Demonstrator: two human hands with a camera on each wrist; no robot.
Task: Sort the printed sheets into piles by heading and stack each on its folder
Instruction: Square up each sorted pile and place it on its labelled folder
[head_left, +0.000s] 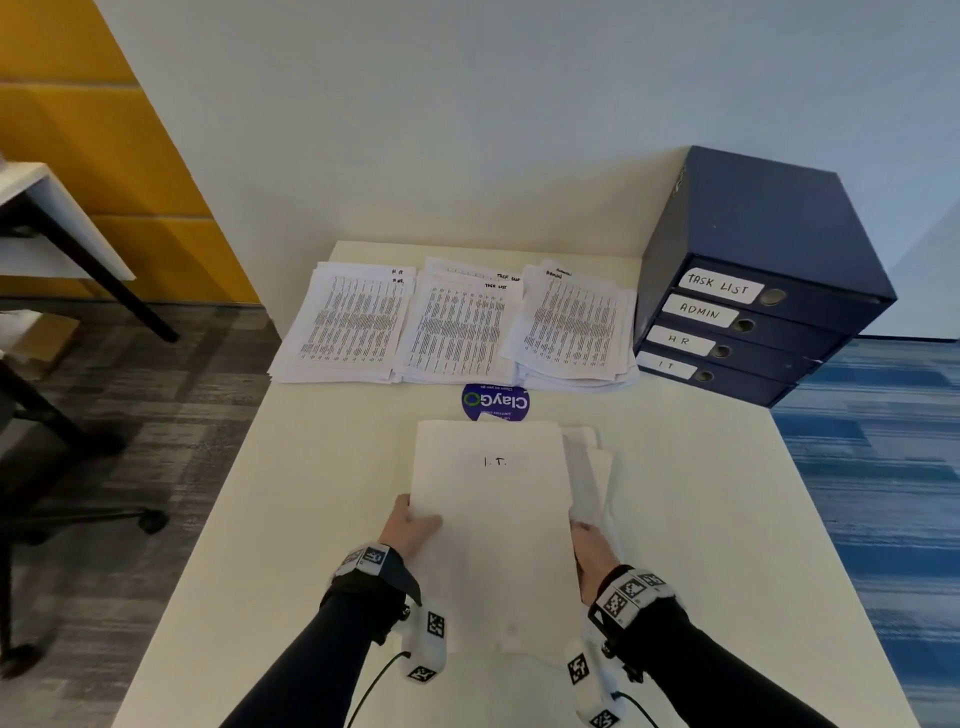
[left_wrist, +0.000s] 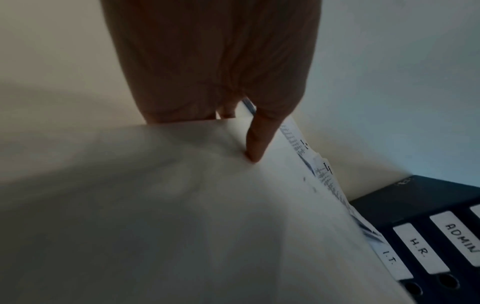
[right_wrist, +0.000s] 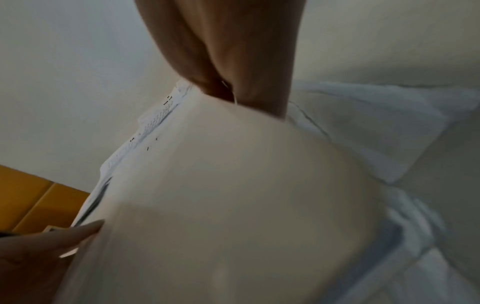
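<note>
Paper, HR pile (head_left: 345, 325): printed sheets stacked at the upper left of the desk (head_left: 311, 493), "H R" handwritten at the top corner.
Task-list pile (head_left: 460, 330): centre of the row, just right of the HR pile, edges touching or nearly so; marked "TASK LIST".
Admin pile (head_left: 574, 330): right end of the row, sheets fanned unevenly, its right edge next to the folders.
Round sticker (head_left: 496, 401): blue, reads "ClayGo" upside down, on the desk below the row; its lower edge is covered by the held sheets.
Left hand (head_left: 410, 527): grips the left edge of the I.T. stack, thumb on top, fingers beneath. The left wrist view shows the thumb (left_wrist: 255, 142) pressing the top sheet.
I.T. stack (head_left: 493, 519): blank side up, handwritten "I.T." near the top, lower centre of the frame, held between both hands. Cannot tell whether it rests on the desk or is lifted.
Loose sheets (head_left: 592, 467): white, partly under the right side of the held stack, lying on the desk.
Right hand (head_left: 592, 553): grips the right edge of the same stack; fingers hidden beneath the paper.
Folders (head_left: 753, 291): four dark blue binders stacked flat at the upper right corner of the desk, spines labelled top to bottom TASK LIST, ADMIN, H R, I T.
</note>
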